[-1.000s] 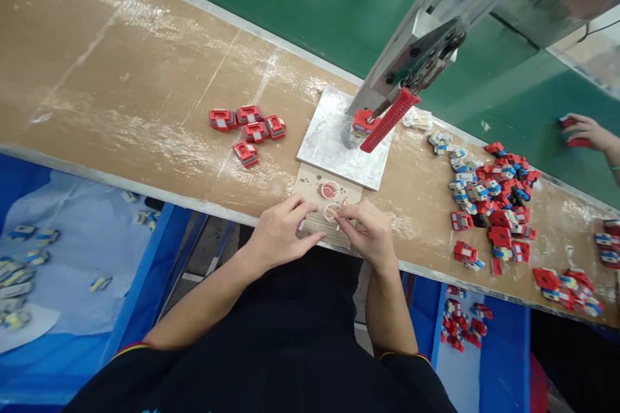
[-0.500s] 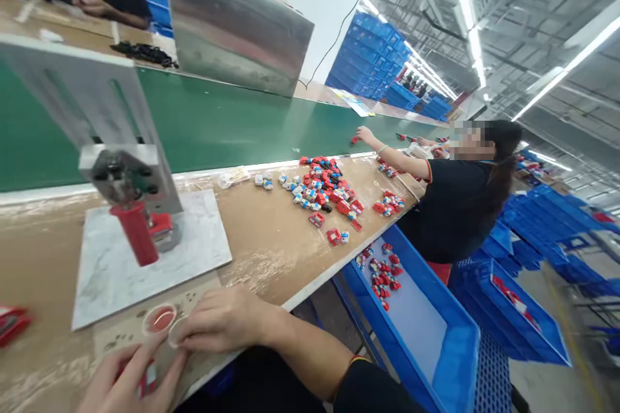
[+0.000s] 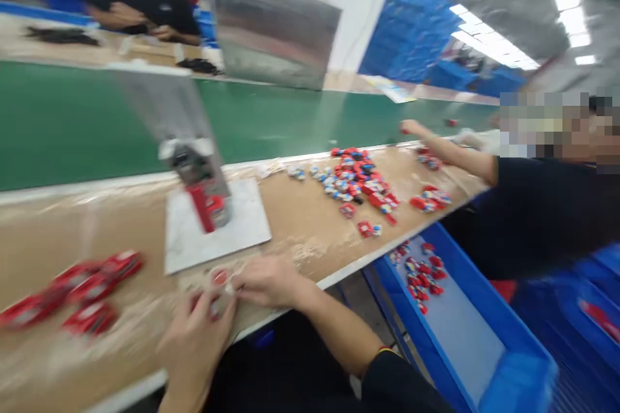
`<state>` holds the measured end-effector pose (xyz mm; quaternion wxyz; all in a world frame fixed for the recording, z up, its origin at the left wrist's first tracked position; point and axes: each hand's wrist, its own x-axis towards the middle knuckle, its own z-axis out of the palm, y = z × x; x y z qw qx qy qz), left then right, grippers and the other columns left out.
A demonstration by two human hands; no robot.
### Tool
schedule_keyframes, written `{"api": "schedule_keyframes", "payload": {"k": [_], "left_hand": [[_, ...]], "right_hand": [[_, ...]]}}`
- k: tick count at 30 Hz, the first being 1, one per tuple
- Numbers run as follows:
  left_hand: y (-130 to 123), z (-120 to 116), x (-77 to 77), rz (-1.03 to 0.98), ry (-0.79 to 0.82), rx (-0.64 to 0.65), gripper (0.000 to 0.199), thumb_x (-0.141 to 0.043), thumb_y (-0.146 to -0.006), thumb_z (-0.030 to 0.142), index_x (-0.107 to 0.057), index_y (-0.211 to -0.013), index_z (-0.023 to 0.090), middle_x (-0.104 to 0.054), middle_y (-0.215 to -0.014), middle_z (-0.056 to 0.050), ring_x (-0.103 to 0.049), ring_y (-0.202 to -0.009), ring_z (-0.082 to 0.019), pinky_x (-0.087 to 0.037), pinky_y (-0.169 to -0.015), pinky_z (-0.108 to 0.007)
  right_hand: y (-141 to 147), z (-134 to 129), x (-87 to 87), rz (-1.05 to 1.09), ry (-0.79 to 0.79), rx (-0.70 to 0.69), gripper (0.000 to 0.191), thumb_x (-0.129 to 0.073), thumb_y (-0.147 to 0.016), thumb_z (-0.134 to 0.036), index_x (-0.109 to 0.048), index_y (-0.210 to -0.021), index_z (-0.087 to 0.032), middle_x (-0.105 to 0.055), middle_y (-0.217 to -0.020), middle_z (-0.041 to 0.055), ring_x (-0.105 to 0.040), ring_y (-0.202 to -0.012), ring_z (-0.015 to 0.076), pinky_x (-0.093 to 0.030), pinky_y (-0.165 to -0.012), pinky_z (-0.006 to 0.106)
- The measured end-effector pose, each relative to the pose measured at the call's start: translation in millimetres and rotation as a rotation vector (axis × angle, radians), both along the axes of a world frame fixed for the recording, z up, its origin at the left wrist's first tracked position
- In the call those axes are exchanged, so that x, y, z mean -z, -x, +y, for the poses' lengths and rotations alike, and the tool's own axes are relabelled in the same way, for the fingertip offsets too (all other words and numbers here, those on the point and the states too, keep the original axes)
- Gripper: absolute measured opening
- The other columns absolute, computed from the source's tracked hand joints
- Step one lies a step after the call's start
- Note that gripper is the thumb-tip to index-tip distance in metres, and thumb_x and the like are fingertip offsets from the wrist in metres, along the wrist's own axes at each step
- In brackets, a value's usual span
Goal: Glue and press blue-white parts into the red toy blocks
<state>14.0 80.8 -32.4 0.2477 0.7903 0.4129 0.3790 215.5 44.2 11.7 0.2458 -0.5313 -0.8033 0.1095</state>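
Note:
Near the table's front edge, my left hand (image 3: 198, 332) is closed round a small red and white part (image 3: 216, 307), mostly covered by its fingers. Just to its right, my right hand (image 3: 268, 281) has its fingers pinched on a small pale thing at the part, too blurred to name. A little round dish of red paste (image 3: 219, 277) sits between and behind the hands. Behind them stands a press with a red handle (image 3: 201, 208) on a white board (image 3: 242, 219).
Several red parts (image 3: 92, 287) lie at the left, and a pile of red, white and blue parts (image 3: 358, 174) sits mid-table. A blue bin (image 3: 465, 316) stands below the edge. One co-worker reaches over the green belt (image 3: 271, 119); another sits beyond it.
The view has swung left, so the scene sits further right and the red parts at the left show more. Both my hands stay together by the dish.

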Motion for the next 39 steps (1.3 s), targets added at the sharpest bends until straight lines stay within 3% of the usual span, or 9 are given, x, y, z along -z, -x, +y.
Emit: {"api": "schedule_keyframes", "payload": {"k": [2,5,12,16,22,27,33,36,39], "left_hand": [[-8.8,-10.2,-13.8,0.086,-0.109,-0.147,0.014,-0.078,-0.089,0.033,-0.071,-0.083,0.024,-0.066,-0.086,-0.004,-0.057,-0.067,-0.018,-0.035,-0.059,-0.029],[-12.2,-13.2,-15.2,0.164,-0.098,-0.135,0.019,-0.082,-0.088,0.037,-0.07,-0.081,0.023,-0.068,-0.086,-0.006,-0.063,-0.072,-0.021,-0.042,-0.064,-0.03],[-13.6,-19.2,-12.8,0.216,-0.02,-0.171,0.019,-0.083,-0.089,0.035,-0.07,-0.085,0.021,-0.068,-0.091,-0.008,-0.067,-0.076,-0.022,-0.042,-0.064,-0.031],[-16.5,-16.0,-12.4,0.254,-0.071,-0.158,0.021,-0.082,-0.09,0.036,-0.069,-0.085,0.02,-0.069,-0.09,-0.006,-0.067,-0.074,-0.02,-0.043,-0.062,-0.03],[-18.4,-17.9,-16.7,0.34,-0.135,-0.207,0.021,-0.087,-0.086,0.034,-0.071,-0.085,0.02,-0.07,-0.088,-0.003,-0.068,-0.072,-0.017,-0.048,-0.063,-0.028],[-23.3,-17.8,-16.2,0.314,-0.179,-0.236,0.032,-0.094,-0.078,0.041,-0.072,-0.088,0.02,-0.07,-0.085,-0.002,-0.068,-0.071,-0.018,-0.05,-0.061,-0.029],[-25.4,-17.5,-10.9,0.288,-0.166,-0.255,0.034,-0.095,-0.076,0.04,-0.071,-0.089,0.021,-0.069,-0.087,-0.002,-0.069,-0.073,-0.019,-0.051,-0.062,-0.03],[-25.0,-18.3,-9.8,0.263,-0.133,-0.221,0.035,-0.095,-0.076,0.041,-0.07,-0.089,0.021,-0.067,-0.086,-0.002,-0.068,-0.074,-0.02,-0.05,-0.061,-0.03],[-16.5,-20.8,-12.8,0.123,-0.023,-0.199,0.033,-0.094,-0.077,0.036,-0.066,-0.086,0.02,-0.065,-0.09,-0.003,-0.066,-0.077,-0.019,-0.051,-0.066,-0.03]], "right_hand": [[-2.6,-3.9,1.0,0.092,-0.064,0.008,0.005,-0.077,-0.096,-0.023,-0.073,-0.093,-0.023,-0.082,-0.092,0.0039,-0.077,-0.088,0.0165,-0.057,-0.081,0.025],[-8.6,-1.2,6.7,0.227,-0.136,0.026,0.006,-0.072,-0.099,-0.019,-0.074,-0.094,-0.023,-0.081,-0.088,0.0045,-0.075,-0.082,0.0174,-0.058,-0.077,0.027],[-13.0,-3.6,-2.2,0.303,-0.097,-0.021,0.012,-0.069,-0.101,-0.023,-0.075,-0.092,-0.022,-0.077,-0.079,0.0031,-0.071,-0.072,0.0164,-0.056,-0.068,0.027],[-14.1,1.6,-4.6,0.312,-0.079,0.026,0.011,-0.069,-0.1,-0.02,-0.075,-0.091,-0.023,-0.08,-0.083,0.0039,-0.073,-0.075,0.0179,-0.058,-0.069,0.029],[-12.7,1.4,-10.6,0.292,-0.033,-0.057,0.012,-0.067,-0.101,-0.023,-0.073,-0.091,-0.023,-0.08,-0.082,0.0039,-0.075,-0.073,0.0191,-0.059,-0.067,0.029],[-17.2,5.7,-11.2,0.331,-0.098,-0.046,0.01,-0.068,-0.101,-0.021,-0.072,-0.093,-0.025,-0.076,-0.077,-0.0006,-0.072,-0.065,0.0159,-0.057,-0.06,0.025],[-13.8,12.2,-17.4,0.329,-0.099,-0.14,0.016,-0.066,-0.104,-0.03,-0.073,-0.09,-0.025,-0.076,-0.075,-0.0012,-0.072,-0.061,0.0143,-0.057,-0.055,0.023],[-22.0,5.7,-22.0,0.357,-0.111,-0.1,0.015,-0.07,-0.101,-0.03,-0.074,-0.087,-0.025,-0.076,-0.074,-0.0004,-0.068,-0.055,0.0131,-0.052,-0.049,0.022],[-35.3,-5.8,-22.5,0.535,-0.183,0.014,0.008,-0.078,-0.094,-0.025,-0.075,-0.087,-0.023,-0.077,-0.073,0.0011,-0.068,-0.057,0.0143,-0.052,-0.049,0.024]]}}
